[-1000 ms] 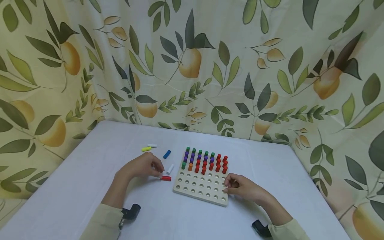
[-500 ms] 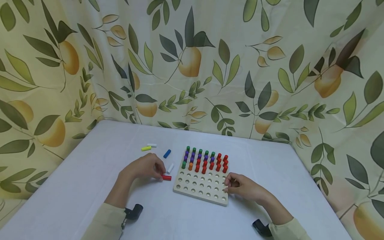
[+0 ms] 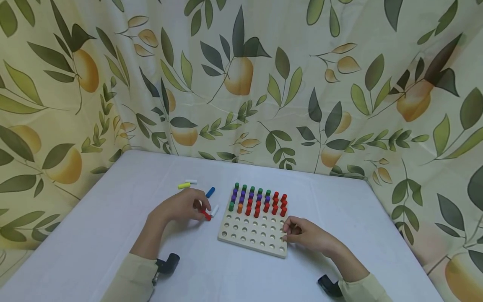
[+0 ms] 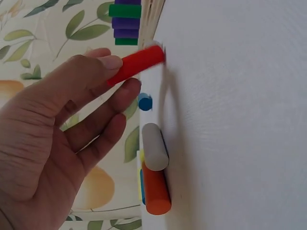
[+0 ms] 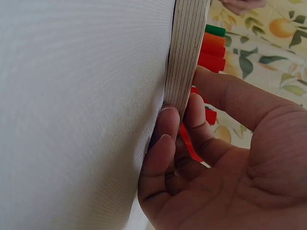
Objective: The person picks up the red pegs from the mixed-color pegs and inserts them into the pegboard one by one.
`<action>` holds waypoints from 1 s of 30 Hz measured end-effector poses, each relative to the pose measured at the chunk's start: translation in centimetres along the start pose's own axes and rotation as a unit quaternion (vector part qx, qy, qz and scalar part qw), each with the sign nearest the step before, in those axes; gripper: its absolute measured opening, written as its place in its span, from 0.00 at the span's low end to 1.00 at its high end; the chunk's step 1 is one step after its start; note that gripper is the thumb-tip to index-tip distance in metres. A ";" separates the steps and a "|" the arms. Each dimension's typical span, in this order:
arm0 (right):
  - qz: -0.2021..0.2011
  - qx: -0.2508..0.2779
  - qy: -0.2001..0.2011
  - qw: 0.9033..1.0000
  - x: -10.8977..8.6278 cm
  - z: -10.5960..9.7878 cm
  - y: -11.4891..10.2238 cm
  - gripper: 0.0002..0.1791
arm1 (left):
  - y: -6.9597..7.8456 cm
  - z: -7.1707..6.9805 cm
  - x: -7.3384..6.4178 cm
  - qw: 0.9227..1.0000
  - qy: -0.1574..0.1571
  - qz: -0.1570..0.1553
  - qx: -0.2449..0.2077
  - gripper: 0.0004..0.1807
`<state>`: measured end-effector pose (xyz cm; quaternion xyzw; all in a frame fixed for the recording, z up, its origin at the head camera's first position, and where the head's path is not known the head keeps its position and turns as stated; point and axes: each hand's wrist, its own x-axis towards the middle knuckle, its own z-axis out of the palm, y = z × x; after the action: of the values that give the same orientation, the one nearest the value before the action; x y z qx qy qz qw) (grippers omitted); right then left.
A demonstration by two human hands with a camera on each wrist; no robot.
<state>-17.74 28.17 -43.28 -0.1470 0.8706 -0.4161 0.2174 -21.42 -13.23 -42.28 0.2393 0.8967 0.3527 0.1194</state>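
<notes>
My left hand (image 3: 180,206) pinches a red peg (image 4: 144,62) between thumb and index finger, and in the left wrist view the peg tilts just above the white cloth. Beside it lies a white peg (image 3: 214,210), with a blue peg (image 3: 210,192) farther back. At the right edge of a wooden pegboard (image 3: 250,247), my right hand (image 3: 311,238) grips the side, thumb over the top and fingers against the side. Red, purple and green pegs and one orange peg (image 3: 240,208) stand in the board's back rows; its front holes are bare.
A yellow peg (image 3: 184,185) and another white peg (image 3: 191,181) lie at the back left. In the left wrist view, an orange peg (image 4: 157,189) lies below a pale peg (image 4: 156,146). Behind the white-covered table (image 3: 94,235) hangs a fruit-patterned curtain (image 3: 241,117).
The left hand has closed on the red peg, which lay on the cloth, and has raised and tilted it. The right hand stays at the board's edge.
</notes>
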 end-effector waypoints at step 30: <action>-0.002 -0.007 0.003 1.000 0.0 0.0 -0.1 0.12 | -0.4 0.8 1.0 0.997 -0.045 0.067 -0.013 0.08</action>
<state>-17.69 28.11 -43.23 -0.1485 0.8739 -0.4110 0.2129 -22.14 -12.57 -43.18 0.3125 0.8677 0.3606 0.1394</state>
